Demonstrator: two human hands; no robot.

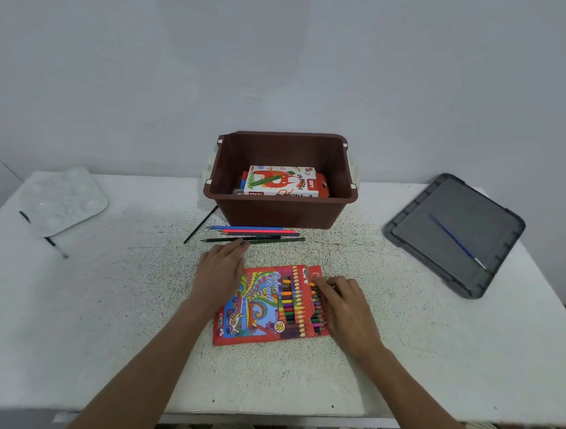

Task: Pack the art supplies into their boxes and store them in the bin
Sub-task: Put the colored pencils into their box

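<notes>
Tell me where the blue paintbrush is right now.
In the head view, the blue paintbrush lies diagonally on the grey lid at the right side of the table, right of the brown bin.

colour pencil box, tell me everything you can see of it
The colour pencil box is flat red cardboard with a swirly multicoloured picture, an 18 badge and coloured pencils showing along its right half. It lies slightly skewed on the table. The right hand touches its right end; the left hand lies at its upper left corner.
</notes>
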